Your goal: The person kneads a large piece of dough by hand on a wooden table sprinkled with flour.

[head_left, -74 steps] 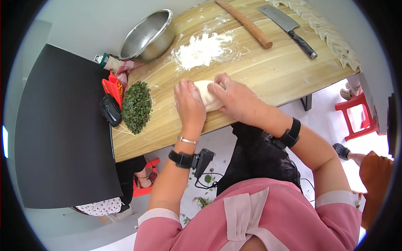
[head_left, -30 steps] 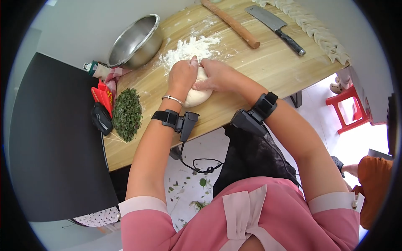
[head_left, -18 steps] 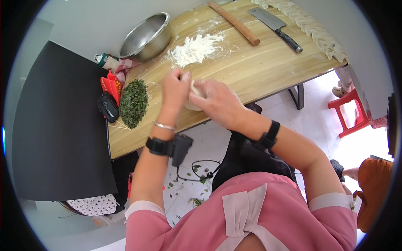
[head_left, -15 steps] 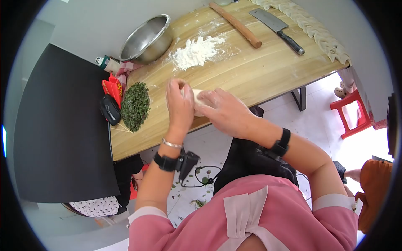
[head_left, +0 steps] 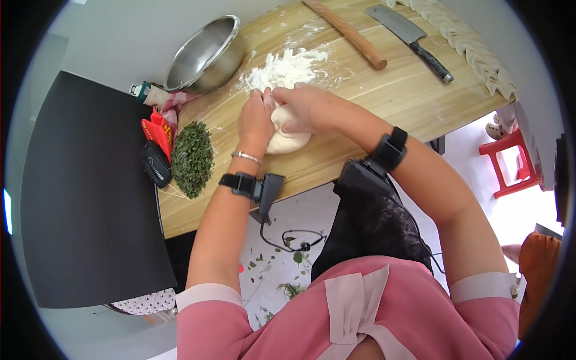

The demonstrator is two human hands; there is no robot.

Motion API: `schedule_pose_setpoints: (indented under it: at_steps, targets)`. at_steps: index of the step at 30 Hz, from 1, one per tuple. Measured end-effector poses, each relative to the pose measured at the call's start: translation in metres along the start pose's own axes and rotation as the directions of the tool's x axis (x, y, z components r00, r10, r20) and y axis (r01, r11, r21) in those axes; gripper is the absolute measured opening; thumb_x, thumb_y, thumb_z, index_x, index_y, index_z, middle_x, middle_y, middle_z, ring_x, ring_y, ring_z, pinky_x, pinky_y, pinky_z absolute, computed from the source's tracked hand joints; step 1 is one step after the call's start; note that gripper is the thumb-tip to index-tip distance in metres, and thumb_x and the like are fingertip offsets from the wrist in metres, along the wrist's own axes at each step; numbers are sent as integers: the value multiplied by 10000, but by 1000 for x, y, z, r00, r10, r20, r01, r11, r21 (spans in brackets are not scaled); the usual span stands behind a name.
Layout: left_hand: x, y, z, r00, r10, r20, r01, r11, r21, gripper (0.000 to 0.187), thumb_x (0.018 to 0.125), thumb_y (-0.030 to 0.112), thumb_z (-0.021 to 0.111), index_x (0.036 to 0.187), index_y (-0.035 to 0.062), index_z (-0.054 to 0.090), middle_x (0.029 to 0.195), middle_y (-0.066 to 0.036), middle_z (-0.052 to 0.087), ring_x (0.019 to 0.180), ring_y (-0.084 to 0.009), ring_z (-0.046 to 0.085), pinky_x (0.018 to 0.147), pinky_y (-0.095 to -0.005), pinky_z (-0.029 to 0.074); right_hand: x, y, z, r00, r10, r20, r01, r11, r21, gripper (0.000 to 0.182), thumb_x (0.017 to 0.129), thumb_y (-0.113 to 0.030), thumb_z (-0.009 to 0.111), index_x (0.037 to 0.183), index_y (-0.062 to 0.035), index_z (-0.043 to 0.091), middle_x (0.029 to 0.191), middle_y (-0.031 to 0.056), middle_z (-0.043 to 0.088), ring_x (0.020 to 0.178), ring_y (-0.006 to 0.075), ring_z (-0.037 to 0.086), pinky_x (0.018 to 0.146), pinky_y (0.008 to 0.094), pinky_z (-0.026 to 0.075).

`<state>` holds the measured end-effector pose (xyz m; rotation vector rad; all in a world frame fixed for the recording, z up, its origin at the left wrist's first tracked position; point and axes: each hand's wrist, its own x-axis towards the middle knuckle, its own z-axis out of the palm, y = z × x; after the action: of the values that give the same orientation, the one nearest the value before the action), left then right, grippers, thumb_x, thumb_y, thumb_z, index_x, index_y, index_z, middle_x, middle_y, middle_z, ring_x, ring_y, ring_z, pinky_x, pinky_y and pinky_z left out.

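Observation:
A soft white lump of dough (head_left: pixel 289 141) rests on the wooden table, its near end bulging toward me. My left hand (head_left: pixel 256 122) grips its left side, fingers curled over the far edge. From the right, my right hand (head_left: pixel 308 109) holds the same lump, thumb pressing into the top and fingers bent round the far side. The two hands nearly meet at the dough's far end. Just beyond them lies a patch of white flour (head_left: pixel 287 67).
A steel bowl (head_left: pixel 219 69) stands at the back left. Chopped greens (head_left: pixel 192 159) are heaped near the left edge, beside a black case (head_left: pixel 156 163). Back right are a rolling pin (head_left: pixel 348 33), a cleaver (head_left: pixel 399 25) and a row of dumplings (head_left: pixel 474 51). A red stool (head_left: pixel 510 162) stands beyond the table.
Both hands have moved farther over the table, toward the flour, with the dough. More of the dough shows now, lying on the tabletop. My view has shifted slightly.

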<state>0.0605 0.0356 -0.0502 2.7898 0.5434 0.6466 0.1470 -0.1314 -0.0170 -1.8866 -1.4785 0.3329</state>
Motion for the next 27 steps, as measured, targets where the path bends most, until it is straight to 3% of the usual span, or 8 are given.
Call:
schedule_pose_setpoints:
  at_steps: [7,9,12,14,16,19,24,27]
  targets:
    - [39,-9,1,968,67,242,-101,986,133,602,1010,478,331,944,-23,658,959,-291,655,951,-453,604,833,-498,466,-10,-13,22,955,160,-249,-172,985,-29,398,777,-205,727,1106,-90,535,1009,244,583,892,434,602,791,486,494]
    - [37,14,-15,891,-220,398,295,945,-139,696,1008,530,290,976,-56,664,1019,-318,637,1001,-473,580,874,-479,447,-30,-30,34,910,204,-360,-242,968,-64,415,769,-192,718,1128,-92,535,968,231,550,840,395,628,730,467,530]
    - [9,51,-46,903,-244,353,376,847,-376,768,1009,560,245,959,-85,659,1016,-325,640,977,-496,576,867,-468,440,-56,-44,55,892,94,-443,-172,975,-139,345,758,-140,694,1047,-78,517,961,211,518,788,379,624,690,472,525]
    - [-27,70,-51,945,-167,282,264,898,-352,602,1027,443,318,986,-71,628,995,-278,638,960,-463,561,871,-459,427,-74,-48,67,874,33,-485,-106,987,-124,318,738,-102,680,998,-71,499,952,216,499,784,385,606,676,473,518]
    - [-60,71,-39,978,124,-170,-160,963,-215,379,1013,291,411,1041,-50,572,994,-226,584,960,-422,520,890,-461,401,-90,-51,73,878,-6,-479,5,1000,-4,321,742,-93,676,1009,-62,499,966,230,482,809,398,592,675,463,520]
    - [-80,71,-29,963,71,-261,-133,965,-225,234,975,175,468,1082,-26,523,1010,-200,532,972,-393,491,899,-470,384,-109,-49,55,912,-44,-408,71,996,52,361,741,-86,696,1025,-32,481,976,228,475,847,408,588,700,458,520]
    - [-44,43,-15,987,95,-133,-138,919,-370,261,989,191,440,1031,-32,568,992,-211,550,958,-383,512,856,-442,407,-70,-32,26,929,-22,-369,38,999,38,545,729,-152,748,1159,-12,444,1090,234,497,932,420,574,759,463,504]
    - [-9,21,0,985,164,-45,-170,924,-343,312,995,216,428,962,-38,608,915,-234,573,896,-400,531,808,-435,430,-30,-23,1,975,62,-214,-73,996,-44,631,721,-245,783,1194,35,472,1120,241,524,956,425,580,805,461,507]
